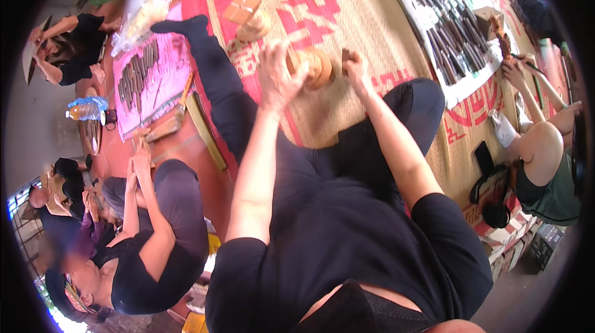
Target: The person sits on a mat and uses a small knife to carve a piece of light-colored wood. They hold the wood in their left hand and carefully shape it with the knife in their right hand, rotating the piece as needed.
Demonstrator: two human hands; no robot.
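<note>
From up here I see my left hand (277,79) raised over the woven mat (359,29), fingers curled round the near side of a round wooden block (317,66). The block sits on the mat just past my knees, between both hands. It looks like a short drum lying with its round face turned toward my right; I cannot fix its long axis, because my left hand covers much of it. The left grip is closed against the block's edge.

My right hand (354,68) is pinched shut on a small dark piece (345,55), held just beside the block's right face. Only the top of that piece shows above my fingers, so its shape and which way it points stay unclear.

Further out on the mat stands a small wooden box (242,8), well apart from the block. To the upper right, a white sheet (427,20) carries rows of dark sticks (452,26), their long axes running roughly from upper left to lower right. A pink cloth (162,82) at the left holds more of them, too blurred to count.

Other people sit around; one person's hand (513,74) at the right holds a thin tool, partly cut off by the dark rim.
</note>
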